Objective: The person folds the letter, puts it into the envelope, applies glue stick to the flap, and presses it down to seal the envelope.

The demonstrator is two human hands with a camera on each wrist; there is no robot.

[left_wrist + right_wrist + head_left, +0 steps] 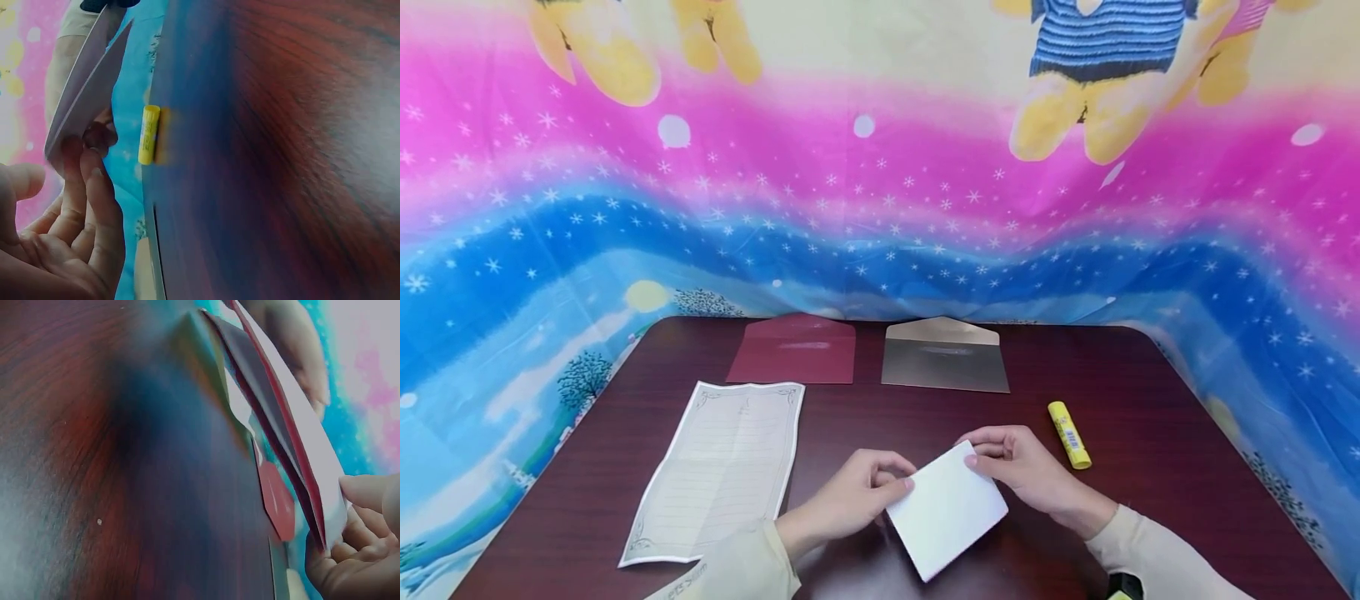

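Both hands hold a folded white paper point(951, 512) tilted above the table. My left hand point(857, 492) is at its left corner, thumb on the upper face and fingers curled beneath. At the top corner my right hand point(1018, 467) pinches it between thumb and fingers. In the right wrist view the folded paper point(312, 450) shows separated layers and reddish inner edges, with the right hand point(362, 537) gripping its near end. The left wrist view shows the layers of the paper point(84, 87) spread apart, near the left hand's point(69, 219) fingertips.
A bordered, lined letter sheet point(722, 467) lies at the left. Along the back edge lie a red envelope point(793, 362) and a grey-brown envelope point(947, 368), flaps open. A yellow glue stick point(1070, 435) lies at the right on the dark wooden table point(850, 417). A printed cloth point(850, 208) hangs behind.
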